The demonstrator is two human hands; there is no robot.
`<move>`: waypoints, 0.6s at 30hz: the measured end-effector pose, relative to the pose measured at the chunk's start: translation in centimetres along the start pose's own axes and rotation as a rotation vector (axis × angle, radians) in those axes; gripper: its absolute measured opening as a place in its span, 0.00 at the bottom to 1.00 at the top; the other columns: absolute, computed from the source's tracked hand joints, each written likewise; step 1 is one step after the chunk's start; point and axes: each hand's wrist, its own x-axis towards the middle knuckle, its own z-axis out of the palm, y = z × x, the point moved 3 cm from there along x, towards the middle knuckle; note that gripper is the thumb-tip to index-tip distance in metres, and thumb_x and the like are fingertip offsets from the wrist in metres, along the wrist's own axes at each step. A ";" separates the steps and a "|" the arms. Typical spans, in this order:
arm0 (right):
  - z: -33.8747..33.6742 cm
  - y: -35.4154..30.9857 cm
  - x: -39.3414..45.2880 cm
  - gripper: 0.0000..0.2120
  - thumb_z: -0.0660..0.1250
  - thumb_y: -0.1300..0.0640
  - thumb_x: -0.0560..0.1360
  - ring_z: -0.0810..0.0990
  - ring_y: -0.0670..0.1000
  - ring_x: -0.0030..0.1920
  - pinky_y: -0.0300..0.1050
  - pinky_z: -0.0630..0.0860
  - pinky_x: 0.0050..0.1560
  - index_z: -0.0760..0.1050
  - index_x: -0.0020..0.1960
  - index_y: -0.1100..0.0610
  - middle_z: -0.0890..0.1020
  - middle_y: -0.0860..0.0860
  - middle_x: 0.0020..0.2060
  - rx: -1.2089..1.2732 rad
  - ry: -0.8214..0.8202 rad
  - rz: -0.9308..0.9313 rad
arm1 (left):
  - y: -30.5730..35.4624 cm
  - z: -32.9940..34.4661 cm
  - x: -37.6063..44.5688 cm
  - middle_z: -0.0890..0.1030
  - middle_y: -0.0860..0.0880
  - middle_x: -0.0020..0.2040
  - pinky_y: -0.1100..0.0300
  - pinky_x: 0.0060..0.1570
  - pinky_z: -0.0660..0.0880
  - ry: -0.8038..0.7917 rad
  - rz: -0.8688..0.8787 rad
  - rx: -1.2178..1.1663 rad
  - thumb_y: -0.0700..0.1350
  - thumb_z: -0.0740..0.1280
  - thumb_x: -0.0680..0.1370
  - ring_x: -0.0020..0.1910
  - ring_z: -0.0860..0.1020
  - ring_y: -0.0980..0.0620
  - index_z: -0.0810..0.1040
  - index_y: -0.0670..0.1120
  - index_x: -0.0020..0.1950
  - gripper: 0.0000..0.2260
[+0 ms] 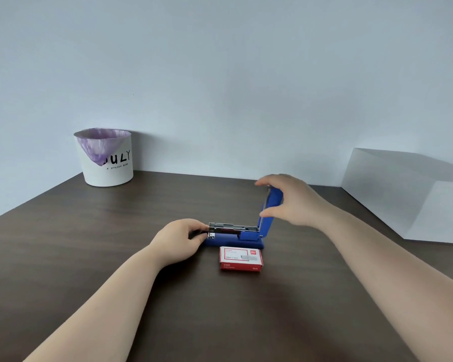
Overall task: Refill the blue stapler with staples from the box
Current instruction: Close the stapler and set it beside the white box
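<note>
The blue stapler (246, 237) lies on the dark wooden table (115, 244) with its top cover swung up almost vertical at its right end. The metal staple channel is exposed and lies flat. My left hand (181, 240) pinches the stapler's front left end. My right hand (290, 199) holds the raised blue cover between thumb and fingers. A red and white staple box (240, 258) lies shut on the table just in front of the stapler, touching neither hand.
A white bin (107, 163) with a purple liner stands at the back left against the wall. A white box-like block (408, 194) sits at the right edge of the table.
</note>
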 end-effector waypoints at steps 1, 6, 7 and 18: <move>0.5 -0.7 0.1 0.30 0.74 0.56 0.68 0.73 0.49 0.61 0.41 0.68 0.59 0.67 0.67 0.47 0.76 0.47 0.60 0.038 0.006 -0.018 | 0.0 0.0 0.0 0.82 0.55 0.56 0.56 0.59 0.73 0.000 -0.001 -0.001 0.46 0.64 0.77 0.56 0.77 0.52 0.80 0.53 0.57 0.11; 4.3 -2.6 0.8 0.29 0.73 0.56 0.69 0.79 0.51 0.52 0.43 0.73 0.54 0.68 0.67 0.49 0.81 0.49 0.54 0.129 -0.054 0.008 | 0.0 -0.1 -0.1 0.82 0.55 0.56 0.56 0.57 0.74 0.004 -0.001 -0.002 0.46 0.64 0.77 0.55 0.78 0.51 0.79 0.54 0.57 0.11; 5.2 -2.6 0.8 0.24 0.72 0.56 0.69 0.80 0.51 0.54 0.45 0.75 0.56 0.72 0.64 0.50 0.82 0.49 0.54 0.089 -0.099 0.007 | 0.0 -0.1 -0.2 0.82 0.54 0.56 0.57 0.57 0.73 0.004 0.000 0.000 0.46 0.64 0.77 0.55 0.78 0.51 0.79 0.53 0.57 0.11; 5.3 -0.9 0.0 0.22 0.65 0.46 0.74 0.71 0.47 0.60 0.47 0.71 0.61 0.70 0.66 0.48 0.79 0.45 0.57 -0.048 -0.094 0.029 | 0.0 -0.2 -0.1 0.82 0.54 0.57 0.57 0.58 0.73 -0.002 0.004 0.003 0.46 0.63 0.77 0.56 0.77 0.51 0.80 0.52 0.57 0.11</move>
